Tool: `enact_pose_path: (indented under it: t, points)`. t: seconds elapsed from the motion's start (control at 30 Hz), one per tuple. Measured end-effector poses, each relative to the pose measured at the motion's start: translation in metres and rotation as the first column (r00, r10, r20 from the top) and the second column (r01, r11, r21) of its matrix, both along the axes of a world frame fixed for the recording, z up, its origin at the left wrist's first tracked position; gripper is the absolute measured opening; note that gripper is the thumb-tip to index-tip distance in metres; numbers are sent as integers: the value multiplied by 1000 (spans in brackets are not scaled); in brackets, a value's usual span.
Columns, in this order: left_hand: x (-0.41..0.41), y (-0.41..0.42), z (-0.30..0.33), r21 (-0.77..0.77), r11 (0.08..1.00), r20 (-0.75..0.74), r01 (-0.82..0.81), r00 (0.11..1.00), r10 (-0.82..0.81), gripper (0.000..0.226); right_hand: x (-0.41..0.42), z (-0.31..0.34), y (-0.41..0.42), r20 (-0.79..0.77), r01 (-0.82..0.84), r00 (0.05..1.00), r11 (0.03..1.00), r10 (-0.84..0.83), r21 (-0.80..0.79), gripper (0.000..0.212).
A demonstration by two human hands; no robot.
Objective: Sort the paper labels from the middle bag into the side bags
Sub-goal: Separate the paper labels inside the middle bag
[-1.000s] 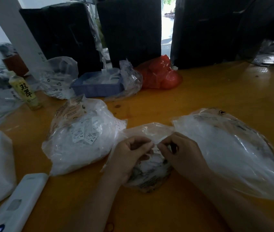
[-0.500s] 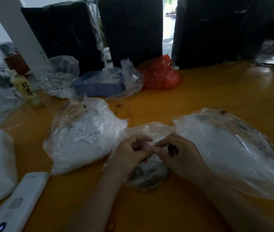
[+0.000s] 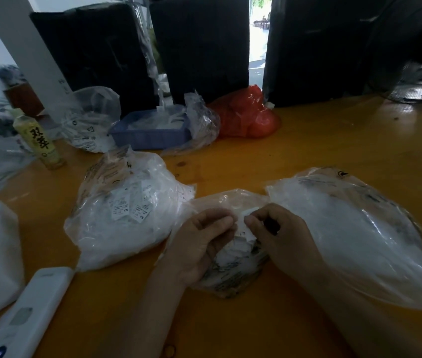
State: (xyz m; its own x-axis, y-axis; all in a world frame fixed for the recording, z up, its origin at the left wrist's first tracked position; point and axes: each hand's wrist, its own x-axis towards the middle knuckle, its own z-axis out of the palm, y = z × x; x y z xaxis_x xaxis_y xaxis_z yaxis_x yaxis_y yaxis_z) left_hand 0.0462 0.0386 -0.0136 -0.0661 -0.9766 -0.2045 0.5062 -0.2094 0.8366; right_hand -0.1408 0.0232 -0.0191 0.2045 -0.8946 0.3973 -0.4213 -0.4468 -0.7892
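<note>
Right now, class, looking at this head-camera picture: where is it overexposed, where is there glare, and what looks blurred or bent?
Head view: the doorway gap is blown out white; glare streaks the right bag and the table sheen near the fan; the white device at lower left is smeared; the white post leans from wide-angle distortion.

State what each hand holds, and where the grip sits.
Both the left hand and right hand pinch a small white paper label by opposite side edges, fingertips only.
</note>
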Motion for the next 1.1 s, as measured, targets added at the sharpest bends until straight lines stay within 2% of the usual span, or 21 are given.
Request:
enact_pose_path:
  t: [0.17,0.3,0.4,0.53,0.6,0.7,0.77,0.97,1.1]
  points:
    - [2,2,3,8,1000,-13,10,1000,-10,11,6,-3,4,-79,-54,996,998,50,-39,13]
    - [-1,0,3,17,1000,-104,-7,994,9,11,9,-6,3,-176,-72,982,996,64,-43,6]
    - [0,-3,1,9,998,-145,-61,988,61,11,4,-6,-1,-95,-24,995,1000,24,2,12]
    - [-2,-5,-2,-38,992,-78,-124,990,121,20,-3,0,-4,145,10,989,985,-36,174,38]
    - [-5,-4,-4,-58,990,-43,-131,991,128,17,-7,2,-6,185,52,979,985,-83,167,34]
    - [-7,-1,-4,-108,988,69,-111,991,118,21,-12,2,-6,207,101,970,986,-128,134,15]
    - [-8,1,-5,-130,988,126,-87,987,104,22,-13,2,-7,217,110,967,988,-131,107,10]
    - [-9,3,-6,-181,983,255,-8,965,55,24,-13,8,-3,212,99,972,995,-96,-3,20]
    - [-8,5,-8,-232,972,341,32,939,51,20,-10,9,0,136,69,989,993,-56,-93,12]
